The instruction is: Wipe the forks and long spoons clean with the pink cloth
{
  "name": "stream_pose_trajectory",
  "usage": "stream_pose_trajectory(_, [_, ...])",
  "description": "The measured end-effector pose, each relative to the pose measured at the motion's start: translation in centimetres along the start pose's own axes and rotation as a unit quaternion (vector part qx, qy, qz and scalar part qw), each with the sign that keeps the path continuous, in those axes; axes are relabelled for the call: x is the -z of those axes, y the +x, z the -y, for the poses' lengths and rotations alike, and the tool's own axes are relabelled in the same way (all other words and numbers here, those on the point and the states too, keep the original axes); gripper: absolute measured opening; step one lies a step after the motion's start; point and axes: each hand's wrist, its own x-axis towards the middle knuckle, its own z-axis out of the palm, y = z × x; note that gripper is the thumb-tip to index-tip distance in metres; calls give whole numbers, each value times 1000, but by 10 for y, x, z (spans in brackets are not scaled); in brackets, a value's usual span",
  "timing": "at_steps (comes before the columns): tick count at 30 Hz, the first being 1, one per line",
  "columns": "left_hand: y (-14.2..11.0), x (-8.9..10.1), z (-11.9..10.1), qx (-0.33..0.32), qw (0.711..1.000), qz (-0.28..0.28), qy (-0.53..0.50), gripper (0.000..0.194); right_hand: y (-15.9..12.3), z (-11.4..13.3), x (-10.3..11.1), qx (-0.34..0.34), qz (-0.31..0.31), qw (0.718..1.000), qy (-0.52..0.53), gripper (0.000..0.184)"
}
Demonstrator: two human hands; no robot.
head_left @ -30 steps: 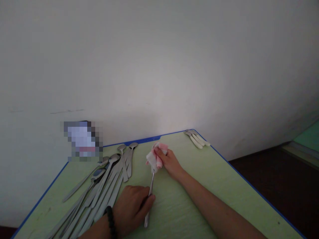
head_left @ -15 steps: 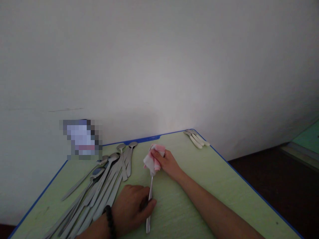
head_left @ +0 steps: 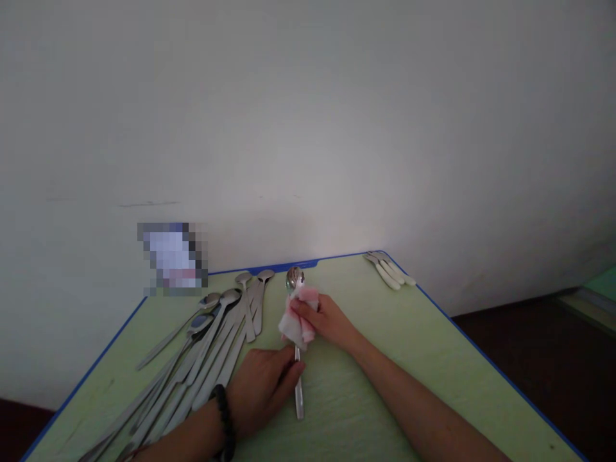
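A shiny metal spoon (head_left: 295, 277) points away from me over the middle of the table, its bowl at the far end. My left hand (head_left: 264, 385), with a dark beaded bracelet at the wrist, is closed around the spoon's handle; the handle's end sticks out below the fingers. Wrapped about the spoon's neck is a pink and white cloth (head_left: 299, 324), pinched in my right hand (head_left: 327, 317). The cloth hides the part of the spoon just below the bowl. Left of my left hand lies a pile of metal spoons (head_left: 216, 333), handles toward me.
Several forks with cream handles (head_left: 392, 273) lie at the table's far right corner. A blurred-out, screen-like object (head_left: 173, 256) leans by the wall at the far left. The light green table (head_left: 385, 359) has a blue edge and meets a pale wall (head_left: 308, 128).
My right hand has slid the cloth from the spoon's bowl down to its neck, so the bowl now shows. The whole view has shifted slightly.
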Motion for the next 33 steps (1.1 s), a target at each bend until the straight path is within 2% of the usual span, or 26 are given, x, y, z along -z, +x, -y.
stream_pose_trajectory(9, [3, 2, 0, 25, 1000, -9, -16, 16, 2, 2, 1, 3, -13, 999, 51, 36])
stream_pose_trajectory(14, [3, 1, 1, 27, 999, -18, -17, 16, 5, -5, 4, -25, -55, 993, 101, 36])
stream_pose_trajectory(17, [3, 2, 2, 12, 1000, -14, -14, 17, 9, -10, 5, -36, -112, 976, 186, 35])
stream_pose_trajectory(20, [1, 4, 1, -11, 1000, -11, -6, 20, 14, -10, 6, -15, -170, 948, 269, 33])
stream_pose_trajectory(23, [0, 6, 0, -27, 1000, -8, -7, 23, 16, -7, 7, 11, -183, 933, 308, 34])
stream_pose_trajectory(25, [1, 8, -1, -19, 1000, -10, -19, 25, 15, -4, 7, 10, -167, 944, 284, 35])
stream_pose_trajectory(29, [3, 9, 1, 28, 997, -27, -73, 28, 10, -1, 4, -3, -99, 988, 120, 34])
stream_pose_trajectory(31, [3, 9, 2, 34, 996, -28, -74, 29, 8, -2, 3, 11, -86, 994, 62, 30])
stream_pose_trajectory(33, [3, 9, 1, 20, 998, -20, -51, 28, 7, -4, 3, 17, -98, 994, 50, 29])
